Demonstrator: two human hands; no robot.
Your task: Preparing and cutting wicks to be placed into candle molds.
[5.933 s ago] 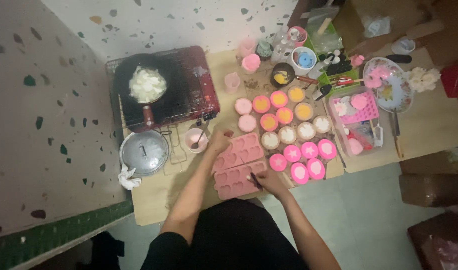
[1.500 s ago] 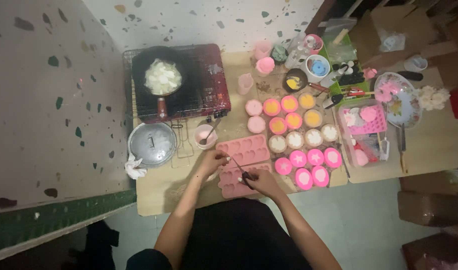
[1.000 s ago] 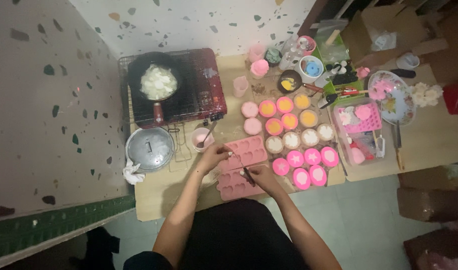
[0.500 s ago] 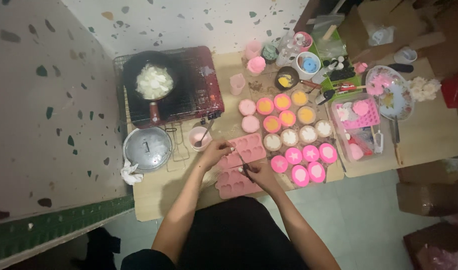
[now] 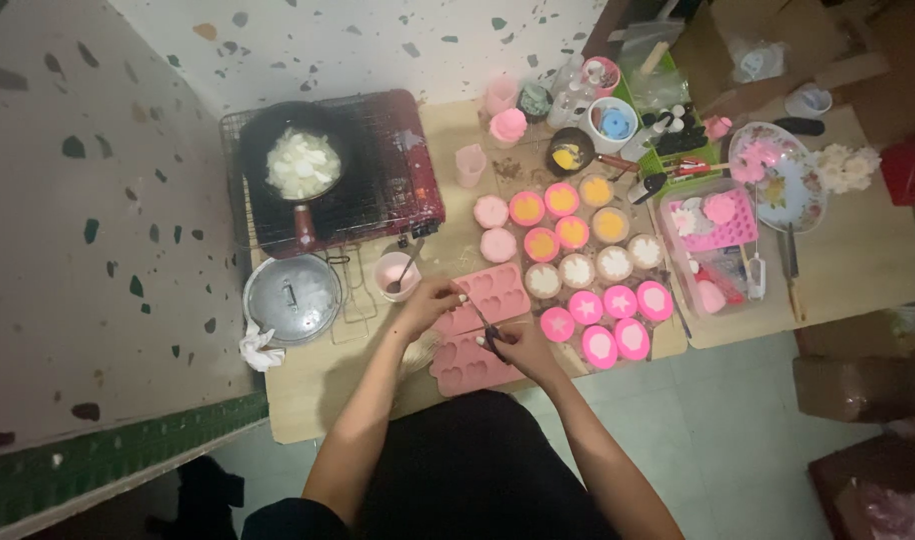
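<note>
Left hand: the left hand (image 5: 430, 303) rests on the left end of the pink mould tray (image 5: 483, 325); fingers are curled down onto the tray's far edge, pinning it; the contact underneath cannot be seen.
Right hand: the right hand (image 5: 518, 345) is closed around a thin dark tool (image 5: 486, 325), held like a pen; the tool tip points to the far left, over the middle of the tray.
Mould tray: pink, with heart-shaped and rounded pockets; lies flat near the table's near edge, directly in front of the person, between both hands.
Table: the wooden table (image 5: 318, 385) carries all items; the bare part is on the near left.
Small cup: a pink cup (image 5: 396, 276) with a spoon in it stands just to the far left of the left hand.
Round moulds: a group of round moulds (image 5: 578, 255), pink with yellow, white or pink fillings, sits just right of the tray in rows.
Stove: a red camp stove (image 5: 378, 170) stands at the far left; a black pan (image 5: 298, 160) with white chunks sits on it.
Lid: a metal lid (image 5: 291, 300) lies left of the cup, near the stove's near side.
Clear box: a plastic box (image 5: 718, 245) with pink items stands at the right, well apart from the hands.
</note>
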